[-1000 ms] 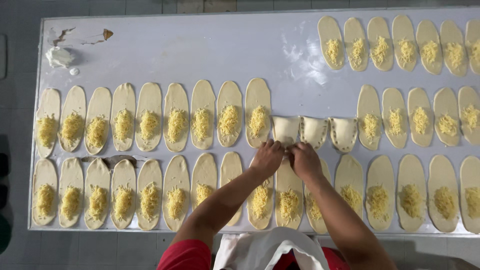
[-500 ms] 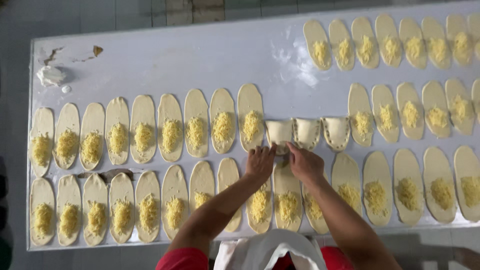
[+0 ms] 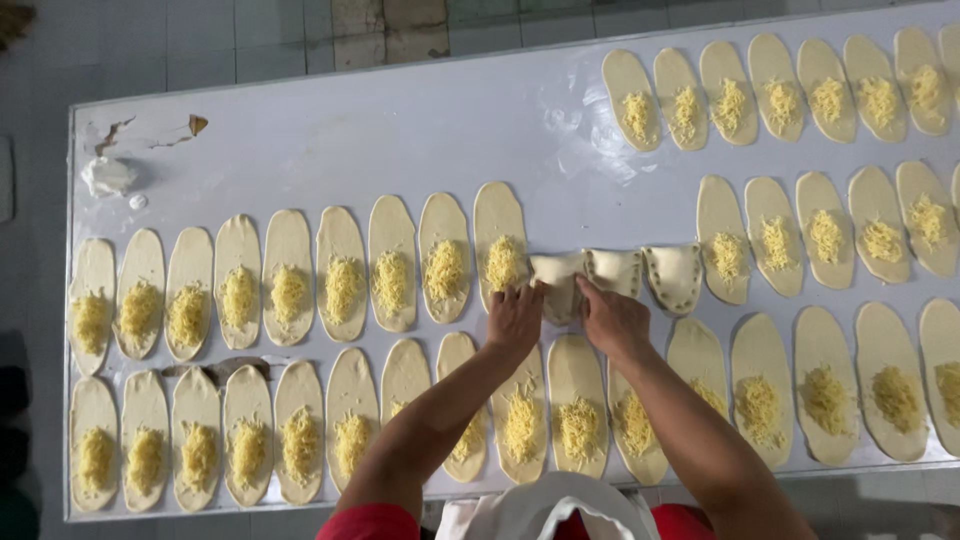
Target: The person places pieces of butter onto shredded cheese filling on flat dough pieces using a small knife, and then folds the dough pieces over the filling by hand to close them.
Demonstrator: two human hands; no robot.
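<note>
White table (image 3: 300,150) carried rows of cheese-topped dough ovals. Left hand (image 3: 515,318) and right hand (image 3: 612,320) both pinched a folded pastry (image 3: 560,280), at three o'clock of an open oval (image 3: 500,245). Uneven pinching might have left gaps, leaking cheese.

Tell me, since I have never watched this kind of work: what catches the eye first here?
Rows of pale oval dough sheets topped with shredded yellow cheese cover the long white table. At centre, the left hand and right hand pinch a folded dough pocket, beside two finished folded pockets.
</note>
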